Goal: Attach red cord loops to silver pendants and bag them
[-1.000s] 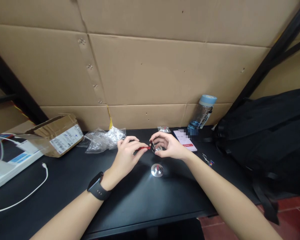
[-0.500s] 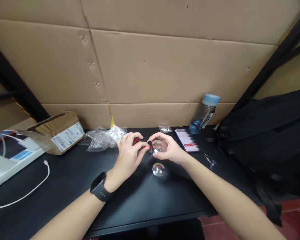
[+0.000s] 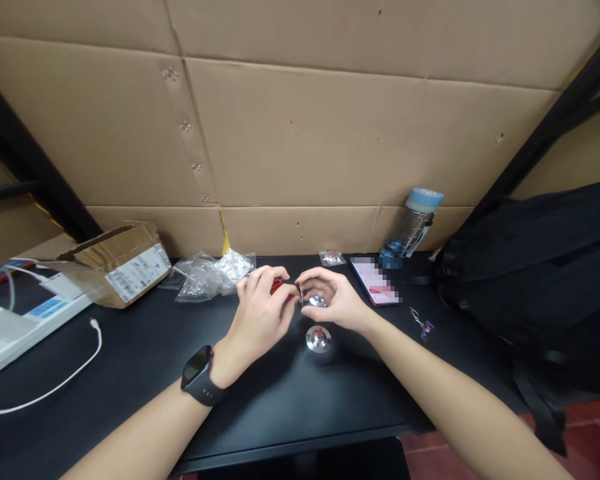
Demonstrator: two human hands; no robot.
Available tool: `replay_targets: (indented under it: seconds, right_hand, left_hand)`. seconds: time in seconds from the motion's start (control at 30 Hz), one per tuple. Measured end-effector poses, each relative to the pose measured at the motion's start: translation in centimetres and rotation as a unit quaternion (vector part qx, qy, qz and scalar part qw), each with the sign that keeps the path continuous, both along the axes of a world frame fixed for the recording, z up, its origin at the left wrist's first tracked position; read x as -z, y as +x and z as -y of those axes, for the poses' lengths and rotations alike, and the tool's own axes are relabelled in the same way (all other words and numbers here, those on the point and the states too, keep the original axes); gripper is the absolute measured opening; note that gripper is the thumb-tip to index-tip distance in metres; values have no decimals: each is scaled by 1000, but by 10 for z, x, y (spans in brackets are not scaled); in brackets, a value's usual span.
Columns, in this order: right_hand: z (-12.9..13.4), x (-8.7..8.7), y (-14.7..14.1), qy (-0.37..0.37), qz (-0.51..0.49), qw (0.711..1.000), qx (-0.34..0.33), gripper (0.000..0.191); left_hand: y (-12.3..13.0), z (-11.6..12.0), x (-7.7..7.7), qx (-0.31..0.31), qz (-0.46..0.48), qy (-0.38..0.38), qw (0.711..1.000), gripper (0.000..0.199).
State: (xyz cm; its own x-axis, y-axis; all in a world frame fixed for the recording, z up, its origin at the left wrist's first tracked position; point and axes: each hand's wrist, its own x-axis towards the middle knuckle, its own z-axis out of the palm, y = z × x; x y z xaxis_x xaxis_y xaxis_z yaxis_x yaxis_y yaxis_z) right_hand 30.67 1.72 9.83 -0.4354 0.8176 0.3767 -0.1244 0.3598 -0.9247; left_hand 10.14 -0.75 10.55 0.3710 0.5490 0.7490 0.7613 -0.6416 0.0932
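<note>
Pinched by its edge in my right hand [image 3: 341,303] is a small metal finger cymbal [image 3: 301,293], turned nearly edge-on. My left hand [image 3: 261,308] holds a bundle of red cord [image 3: 278,285], its thumb and forefinger close against the cymbal's face. The cord's end is hidden by my fingers. Beneath my right palm shows another shiny cymbal [image 3: 317,301], partly covered. Nearer to me on the black table [image 3: 260,407] lies a domed cymbal [image 3: 319,339] with a red knot at its centre.
Crumpled clear bags [image 3: 213,275] and a cardboard box [image 3: 130,267] lie left, near a white power strip [image 3: 45,320] and cable [image 3: 97,333]. To the right are a phone [image 3: 373,277], water bottle [image 3: 410,227], keychain [image 3: 425,328] and black backpack [image 3: 540,267]. A small packet [image 3: 333,258] lies behind.
The cymbal between my hands has turned from slightly face-on to nearly edge-on. My left fingertips have shifted a little around the cord; the cymbal on the table stays put.
</note>
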Motion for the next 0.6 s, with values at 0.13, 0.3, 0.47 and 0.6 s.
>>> replay_targets:
  seconds: [0.13,0.3,0.47,0.6]
  right_hand:
    - [0,1,-1,9,7,1000,15,52]
    - [-1,4,-3,18,15,999,30,54]
    - [-1,5,-2,24,30,999,36,54]
    - [-1,4,-2,19,34,999,35,54]
  left_hand:
    - [0,-1,1,0,13,-13,1000,8]
    - [-1,-4,3,2,18,-6,1000,8]
    - [-1,-6,7,4,27,2,1000,8]
    - [-1,-7,7,5,31,5,999,8]
